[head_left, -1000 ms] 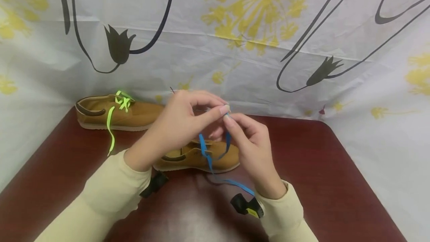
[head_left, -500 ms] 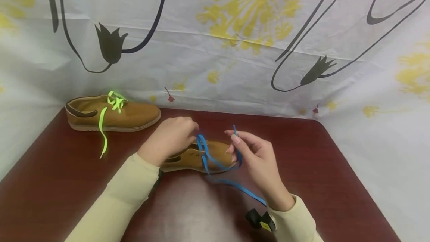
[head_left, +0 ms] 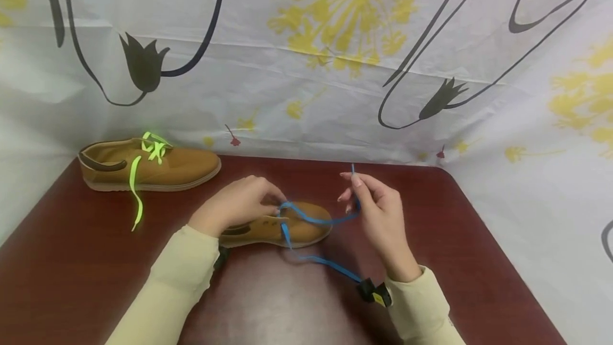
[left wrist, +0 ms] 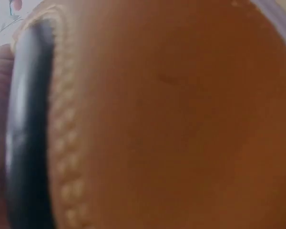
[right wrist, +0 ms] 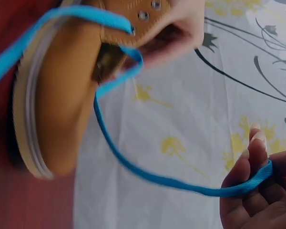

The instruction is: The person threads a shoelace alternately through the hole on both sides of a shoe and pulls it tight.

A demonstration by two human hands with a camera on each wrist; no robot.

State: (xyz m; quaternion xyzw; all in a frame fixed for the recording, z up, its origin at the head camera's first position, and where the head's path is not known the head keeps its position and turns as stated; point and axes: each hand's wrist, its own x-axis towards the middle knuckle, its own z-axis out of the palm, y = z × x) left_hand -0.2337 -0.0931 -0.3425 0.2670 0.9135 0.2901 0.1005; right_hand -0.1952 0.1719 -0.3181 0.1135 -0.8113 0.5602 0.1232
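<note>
A tan shoe (head_left: 306, 225) with a blue shoelace (head_left: 311, 221) through its front eyelets lies on the table, toe to the right. My left hand (head_left: 239, 204) is at the shoe's opening and seems to grip its upper near the tongue; its fingertips are partly hidden. In the right wrist view, the left hand (right wrist: 188, 33) reaches behind the eyelet flap (right wrist: 133, 24). My right hand (head_left: 380, 212) pinches one lace end between thumb and forefinger, tip pointing up. The lace sags between that hand and the shoe. Shoe leather (left wrist: 171, 119) fills the left wrist view.
A second tan shoe (head_left: 167, 172) with yellow-green laces (head_left: 154, 148) stands at the back left, one lace end hanging onto the dark red table (head_left: 263, 302). The other blue lace end trails toward the right wrist camera (head_left: 373, 293). A patterned white sheet (head_left: 297, 95) hangs behind.
The hands, earlier together at the lace above the shoe, have parted. My left hand went down to the shoe's opening; the right moved right with the lace end, drawing the lace out.
</note>
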